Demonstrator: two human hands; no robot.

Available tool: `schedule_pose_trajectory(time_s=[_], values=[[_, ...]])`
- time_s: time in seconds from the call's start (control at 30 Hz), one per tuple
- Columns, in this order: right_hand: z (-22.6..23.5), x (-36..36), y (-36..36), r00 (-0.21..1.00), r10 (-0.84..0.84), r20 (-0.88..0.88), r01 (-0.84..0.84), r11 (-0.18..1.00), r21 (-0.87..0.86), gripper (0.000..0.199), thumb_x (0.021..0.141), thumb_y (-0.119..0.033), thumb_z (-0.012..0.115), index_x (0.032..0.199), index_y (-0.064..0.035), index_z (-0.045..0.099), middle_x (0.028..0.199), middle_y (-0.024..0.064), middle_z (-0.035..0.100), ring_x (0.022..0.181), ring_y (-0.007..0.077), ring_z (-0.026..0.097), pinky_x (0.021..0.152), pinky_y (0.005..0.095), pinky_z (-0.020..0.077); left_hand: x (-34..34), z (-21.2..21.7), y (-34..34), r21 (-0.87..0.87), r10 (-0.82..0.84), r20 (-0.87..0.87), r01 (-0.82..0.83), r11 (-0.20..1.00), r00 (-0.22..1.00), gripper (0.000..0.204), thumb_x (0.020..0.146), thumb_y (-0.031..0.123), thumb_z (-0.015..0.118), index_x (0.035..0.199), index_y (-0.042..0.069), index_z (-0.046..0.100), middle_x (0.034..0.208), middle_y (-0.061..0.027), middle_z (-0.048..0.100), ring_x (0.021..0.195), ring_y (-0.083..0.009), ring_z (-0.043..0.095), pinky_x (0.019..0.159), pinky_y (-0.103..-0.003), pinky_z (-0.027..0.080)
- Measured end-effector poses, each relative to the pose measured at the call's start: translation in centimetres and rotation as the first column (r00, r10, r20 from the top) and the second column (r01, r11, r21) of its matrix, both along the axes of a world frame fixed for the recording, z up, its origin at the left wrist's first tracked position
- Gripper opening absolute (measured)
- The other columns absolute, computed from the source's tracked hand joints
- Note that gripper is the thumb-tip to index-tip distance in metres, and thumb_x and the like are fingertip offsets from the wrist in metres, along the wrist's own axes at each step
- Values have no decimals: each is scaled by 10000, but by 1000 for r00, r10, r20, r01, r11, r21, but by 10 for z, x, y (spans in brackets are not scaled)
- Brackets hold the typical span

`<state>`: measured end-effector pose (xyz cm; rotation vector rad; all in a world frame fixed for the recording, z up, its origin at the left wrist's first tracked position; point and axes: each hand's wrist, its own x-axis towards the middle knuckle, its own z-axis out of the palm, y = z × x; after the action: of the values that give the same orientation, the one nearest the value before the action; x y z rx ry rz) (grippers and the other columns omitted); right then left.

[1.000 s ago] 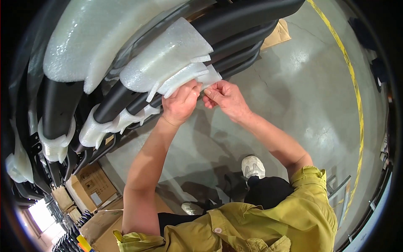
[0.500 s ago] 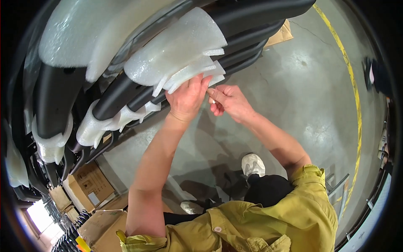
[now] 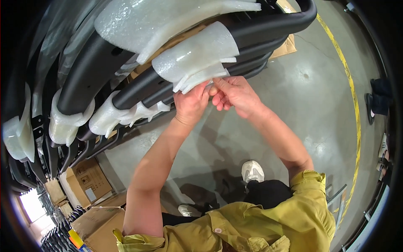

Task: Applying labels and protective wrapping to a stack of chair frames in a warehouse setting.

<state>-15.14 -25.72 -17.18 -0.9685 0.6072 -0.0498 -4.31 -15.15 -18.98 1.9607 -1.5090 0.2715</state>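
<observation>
A white foam wrap (image 3: 197, 52) is folded around a thick black tube (image 3: 262, 31), its two edges hanging down together below. Up against those hanging edges is my left hand (image 3: 188, 104), closed on the foam from underneath, its fingertips partly hidden. Close beside it my right hand (image 3: 241, 97) has thumb and forefinger pinched together at the foam's lower edge. Its other fingers are curled in, and what lies in the pinch is too small to make out.
More black tubes with foam wraps (image 3: 105, 119) stack up on the left, and a larger foam sheet (image 3: 142, 21) hangs above. Cardboard boxes (image 3: 90, 180) stand at lower left. A yellow floor line (image 3: 350, 84) runs along the right, with another person's dark-clothed leg (image 3: 380, 92) beyond it.
The tubes and foam sit lower and further right in the picture. My right hand has come up to the foam edge, nearly touching my left hand, which stays at the foam.
</observation>
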Motion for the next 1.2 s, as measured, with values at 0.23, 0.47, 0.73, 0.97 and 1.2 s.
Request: schedule_pose_trajectory(time_s=[0.23, 0.47, 0.73, 0.97, 1.2], values=[[-24, -28, 5, 955, -122, 272, 293, 543, -787, 207, 808, -189, 509, 825, 12, 556, 720, 97, 575, 617, 196, 550, 563, 268, 450, -2, -18, -11, -214, 179, -43, -184, 959, 983, 60, 711, 173, 595, 752, 137, 621, 718, -57, 601, 570, -248, 582, 474, -347, 475], [-13, 9, 9, 980, 167, 105, 166, -410, -897, 369, 654, -69, 566, 1015, -28, 501, 1035, 117, 503, 962, 292, 467, 832, 394, 374, -3, -20, -17, 12, 301, -4, -301, 953, 954, 88, 647, 133, 502, 702, 126, 570, 623, -96, 569, 554, -251, 569, 489, -369, 463], [-26, 33, -2, 857, 81, -508, -467, -295, -834, 211, 707, -226, 548, 747, -26, 602, 782, 167, 582, 720, 312, 556, 637, 400, 440, -44, 65, 137, -31, -123, 46, 124, 992, 991, 363, 721, 101, 477, 1079, 47, 456, 1133, -134, 459, 926, -279, 509, 765, -357, 429], [22, -18, 85, 873, 421, -248, 17, -533, -846, 533, 769, -322, 531, 1148, 32, 408, 1097, 236, 460, 1039, 358, 417, 879, 397, 334, -59, 313, 399, 74, 343, 588, -472, 879, 732, 237, 691, 33, 499, 922, -9, 531, 986, -111, 552, 821, -217, 559, 688, -273, 470], [35, 63, 188, 421, 869, -259, 45, -305, -951, 558, 625, -94, 640, 1122, 15, 413, 1089, 218, 449, 1069, 348, 391, 896, 385, 320, -145, 439, 688, -38, 673, 560, -827, -561, -482, 277, 711, 194, 527, 967, 101, 579, 869, -136, 597, 819, -277, 571, 731, -357, 452]])
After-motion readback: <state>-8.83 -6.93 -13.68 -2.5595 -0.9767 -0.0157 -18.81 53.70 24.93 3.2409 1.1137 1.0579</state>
